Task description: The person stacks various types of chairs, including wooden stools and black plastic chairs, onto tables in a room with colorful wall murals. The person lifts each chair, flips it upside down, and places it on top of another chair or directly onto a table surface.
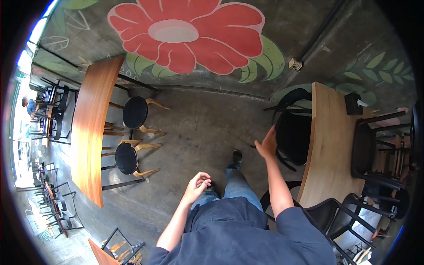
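Observation:
My left hand [197, 185] hangs in front of my body with its fingers loosely curled; nothing shows in it, though the inside of the fingers is partly hidden. To the right, my right hand [267, 144] is held out with its thumb apart from the fingers and holds nothing. It appears beside a black chair [293, 137] at a light wooden table [331, 145]; whether it touches the chair cannot be told. A black tissue box [353, 103] with a white tissue sits on that table. Concrete floor [195, 122] lies before me.
On the left is a long wooden table [94, 116] with round black-topped stools [135, 112] beside it. Another black chair [362, 145] rests upside down on the right table. Ahead stands a wall with a painted red flower [215, 33]. A person [31, 106] is far left among furniture.

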Demonstrator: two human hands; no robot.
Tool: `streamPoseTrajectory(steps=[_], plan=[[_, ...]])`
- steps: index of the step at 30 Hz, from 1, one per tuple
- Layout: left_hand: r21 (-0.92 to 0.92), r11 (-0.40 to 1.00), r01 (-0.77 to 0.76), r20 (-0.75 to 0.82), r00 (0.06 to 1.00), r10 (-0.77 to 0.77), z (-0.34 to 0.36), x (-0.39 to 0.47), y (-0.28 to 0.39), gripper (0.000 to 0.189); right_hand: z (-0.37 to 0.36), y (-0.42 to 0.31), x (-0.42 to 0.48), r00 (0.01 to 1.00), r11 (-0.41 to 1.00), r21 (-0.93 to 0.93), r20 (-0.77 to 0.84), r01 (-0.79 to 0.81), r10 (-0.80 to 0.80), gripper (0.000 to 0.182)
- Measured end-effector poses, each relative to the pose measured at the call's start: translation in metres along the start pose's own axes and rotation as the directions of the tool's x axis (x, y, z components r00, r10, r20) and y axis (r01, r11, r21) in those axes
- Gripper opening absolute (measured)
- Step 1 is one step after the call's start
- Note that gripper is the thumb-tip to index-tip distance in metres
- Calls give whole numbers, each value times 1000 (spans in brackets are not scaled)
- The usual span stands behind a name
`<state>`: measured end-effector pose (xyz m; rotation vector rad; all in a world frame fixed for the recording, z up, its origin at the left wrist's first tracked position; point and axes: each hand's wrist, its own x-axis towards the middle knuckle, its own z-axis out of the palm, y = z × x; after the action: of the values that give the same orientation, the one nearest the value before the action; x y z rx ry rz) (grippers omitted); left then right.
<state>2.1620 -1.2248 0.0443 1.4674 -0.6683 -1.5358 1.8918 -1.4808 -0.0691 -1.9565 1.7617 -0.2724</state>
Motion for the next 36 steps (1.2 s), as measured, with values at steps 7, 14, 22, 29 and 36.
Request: streamPoseTrajectory(steps=[7,14,22,29,36], plan=[[167,984,-69,-1,998,70,20,132,7,23,41,-40,-6,955,982,173,272,70,-116,112],[503,789,-353,28,919,393,75,283,60,55,70,-71,-53,871,951,308,457,34,-179,107],[585,771,-251,-79,929,362,36,293,23,79,101,-47,-40,886,501,781,460,-373,-59,95],[500,810,-307,1,935,354,14,260,2,75,18,-43,82,917,39,986,138,-164,374,90],[460,843,-280,155,960,234,6,208,-7,69,12,-68,104,850,-68,993,119,-98,513,54]])
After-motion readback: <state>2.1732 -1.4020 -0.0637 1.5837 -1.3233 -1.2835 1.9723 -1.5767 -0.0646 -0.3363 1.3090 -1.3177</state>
